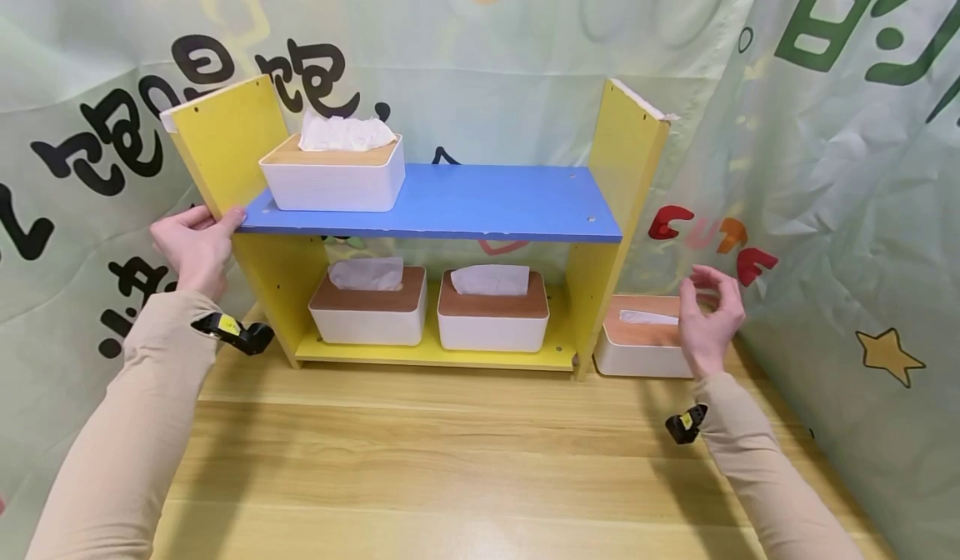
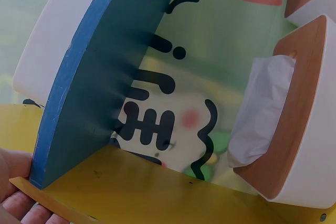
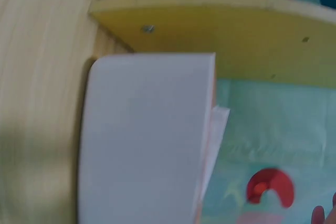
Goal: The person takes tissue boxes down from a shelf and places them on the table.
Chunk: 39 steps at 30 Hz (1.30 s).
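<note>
My left hand (image 1: 197,247) grips the front edge of the yellow left side panel (image 1: 228,143) of a small shelf unit, where the blue middle board (image 1: 495,202) meets it. In the left wrist view the thumb and fingers lie on either side of that panel's edge (image 2: 47,203). My right hand (image 1: 708,318) is loosely curled, holding nothing, in front of a white tissue box (image 1: 637,362) with a wooden lid. That box stands on the table outside the right side panel (image 1: 626,160); the right wrist view shows its white side (image 3: 144,140).
One tissue box (image 1: 337,185) sits at the left on the blue board. Two more, a left box (image 1: 367,327) and a right box (image 1: 491,333), stand on the yellow bottom board (image 1: 450,357). A printed cloth (image 1: 480,110) hangs behind the wooden table (image 1: 465,460).
</note>
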Tool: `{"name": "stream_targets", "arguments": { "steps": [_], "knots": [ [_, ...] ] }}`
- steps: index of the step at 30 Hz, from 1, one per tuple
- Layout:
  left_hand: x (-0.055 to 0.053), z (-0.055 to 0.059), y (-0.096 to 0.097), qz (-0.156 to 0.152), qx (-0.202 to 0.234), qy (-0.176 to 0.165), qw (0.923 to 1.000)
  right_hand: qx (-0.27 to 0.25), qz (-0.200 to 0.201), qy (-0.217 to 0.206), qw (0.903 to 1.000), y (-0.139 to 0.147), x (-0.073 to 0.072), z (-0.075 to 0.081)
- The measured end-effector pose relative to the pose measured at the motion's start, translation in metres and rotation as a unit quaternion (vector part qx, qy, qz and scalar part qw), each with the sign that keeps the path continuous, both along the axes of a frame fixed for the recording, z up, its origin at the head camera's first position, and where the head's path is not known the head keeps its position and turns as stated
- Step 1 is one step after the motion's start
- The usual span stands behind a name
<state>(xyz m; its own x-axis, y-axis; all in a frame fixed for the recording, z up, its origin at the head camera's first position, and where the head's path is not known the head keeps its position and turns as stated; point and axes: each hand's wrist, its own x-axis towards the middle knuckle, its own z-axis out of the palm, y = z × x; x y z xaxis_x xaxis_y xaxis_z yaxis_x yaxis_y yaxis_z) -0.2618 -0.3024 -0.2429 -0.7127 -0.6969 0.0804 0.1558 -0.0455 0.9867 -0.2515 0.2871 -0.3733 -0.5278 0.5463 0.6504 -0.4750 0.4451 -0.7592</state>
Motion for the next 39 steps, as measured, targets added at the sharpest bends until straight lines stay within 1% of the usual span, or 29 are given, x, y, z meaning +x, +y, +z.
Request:
{"name": "stream_targets", "arguments": {
  "steps": [4,9,15,19,22,26,29,34,39],
  "knots": [
    [0.000,0.000,-0.001,0.002,0.002,0.002,1.0000,0.005,0.015,0.024,0.9996,-0.012,0.003,0.009],
    [0.000,-0.001,-0.001,0.001,0.003,0.002,1.0000,-0.008,0.041,0.059,0.9974,-0.027,0.007,0.022],
    [0.000,0.000,-0.001,-0.002,0.002,0.000,1.0000,-0.009,0.088,0.100,0.9910,-0.044,0.012,0.034],
    [0.001,0.000,0.000,0.001,-0.004,-0.003,1.0000,-0.009,0.114,0.117,0.9865,-0.055,0.017,0.041],
    [0.001,0.000,0.000,0.000,-0.005,-0.004,1.0000,-0.011,0.140,0.134,0.9809,-0.065,0.022,0.047],
    [0.001,0.000,0.001,-0.001,-0.005,-0.004,1.0000,-0.014,0.181,0.162,0.9700,-0.077,0.028,0.055],
    [0.001,0.001,0.001,0.001,-0.003,-0.003,1.0000,-0.011,0.203,0.174,0.9635,-0.085,0.032,0.060],
    [0.002,0.000,0.001,0.001,0.000,0.002,1.0000,-0.007,0.235,0.183,0.9546,-0.097,0.038,0.065],
    [0.001,-0.001,0.000,-0.001,0.006,0.007,1.0000,0.000,0.273,0.176,0.9458,-0.108,0.043,0.069]
  ]
}}
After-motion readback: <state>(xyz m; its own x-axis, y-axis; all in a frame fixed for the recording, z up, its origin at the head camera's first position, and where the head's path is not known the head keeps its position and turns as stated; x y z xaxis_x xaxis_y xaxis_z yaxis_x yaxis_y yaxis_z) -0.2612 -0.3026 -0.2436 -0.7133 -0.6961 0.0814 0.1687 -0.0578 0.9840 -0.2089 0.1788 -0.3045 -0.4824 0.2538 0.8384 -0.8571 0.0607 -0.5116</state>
